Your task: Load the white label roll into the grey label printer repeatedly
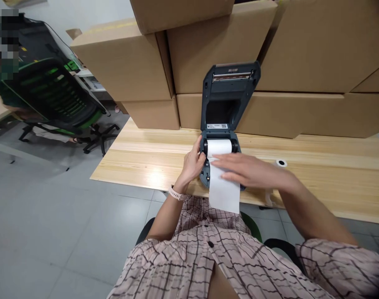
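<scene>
A dark grey label printer (204, 176) stands on the table with its lid (248, 89) tipped up and back. Inside it sits a roll of white labels (219, 147), held between two black side guides. From the roll a white label strip (225, 195) runs out over the printer's front and hangs past the table edge. My left hand (194, 162) grips the printer's left side, thumb near the roll. Across the strip lies my right hand (245, 169), fingers stretched out flat and slightly blurred; it covers part of the strip and the printer's right side.
Large cardboard boxes (123, 62) are stacked along the back of the wooden table (139, 158). A small white roll with a black core (281, 163) lies right of the printer. On the left, a person sits in a black and green office chair (52, 95).
</scene>
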`<state>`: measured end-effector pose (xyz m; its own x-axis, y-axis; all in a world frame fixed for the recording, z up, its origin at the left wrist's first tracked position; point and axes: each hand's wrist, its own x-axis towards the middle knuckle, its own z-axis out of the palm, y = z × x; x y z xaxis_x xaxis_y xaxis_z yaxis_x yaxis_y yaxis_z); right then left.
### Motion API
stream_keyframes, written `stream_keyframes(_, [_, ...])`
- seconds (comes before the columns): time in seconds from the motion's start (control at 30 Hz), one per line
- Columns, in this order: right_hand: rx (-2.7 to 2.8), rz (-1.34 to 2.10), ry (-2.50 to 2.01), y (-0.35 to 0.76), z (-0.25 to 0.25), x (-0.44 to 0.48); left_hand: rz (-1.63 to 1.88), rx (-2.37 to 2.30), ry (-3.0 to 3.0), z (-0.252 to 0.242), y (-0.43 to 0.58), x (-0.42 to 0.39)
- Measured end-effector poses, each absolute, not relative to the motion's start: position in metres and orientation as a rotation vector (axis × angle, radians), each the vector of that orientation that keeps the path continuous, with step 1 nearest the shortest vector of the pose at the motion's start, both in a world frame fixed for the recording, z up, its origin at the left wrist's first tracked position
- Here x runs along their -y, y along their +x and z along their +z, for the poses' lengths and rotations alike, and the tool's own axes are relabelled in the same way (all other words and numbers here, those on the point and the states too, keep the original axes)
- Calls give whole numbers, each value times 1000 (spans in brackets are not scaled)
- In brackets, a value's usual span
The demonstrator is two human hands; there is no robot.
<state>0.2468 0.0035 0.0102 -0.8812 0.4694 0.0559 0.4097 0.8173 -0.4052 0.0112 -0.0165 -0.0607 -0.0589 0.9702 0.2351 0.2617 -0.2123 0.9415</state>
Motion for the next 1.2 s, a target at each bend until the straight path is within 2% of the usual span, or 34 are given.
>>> stream_keyframes(0.13, [2732, 450, -796, 245, -9, 49, 1306, -1331, 1525, -57, 12, 17])
stream_keyframes(0.27, [2627, 342, -823, 239, -21, 61, 1266, -1368, 1535, -53, 13, 18])
stream_keyframes(0.57, [2549, 396, -694, 241, -25, 66, 1320, -1390, 1533, -67, 14, 19])
stream_keyframes(0.73, [2519, 323, -678, 237, -29, 73, 1350, -1494, 1978, -53, 18, 38])
stream_keyframes(0.83, [2481, 338, -663, 234, -29, 76, 1045, -1305, 2298, -40, 26, 50])
stream_keyframes(0.93, [2419, 523, -582, 241, -23, 74, 779, -1239, 2432, -33, 33, 57])
stream_keyframes(1.07, [2311, 808, -558, 271, 4, 56, 779, -1332, 2550, -38, 38, 69])
stream_keyframes(1.2, [1984, 613, -801, 295, 46, 5, 875, -1328, 2687, -47, 39, 99])
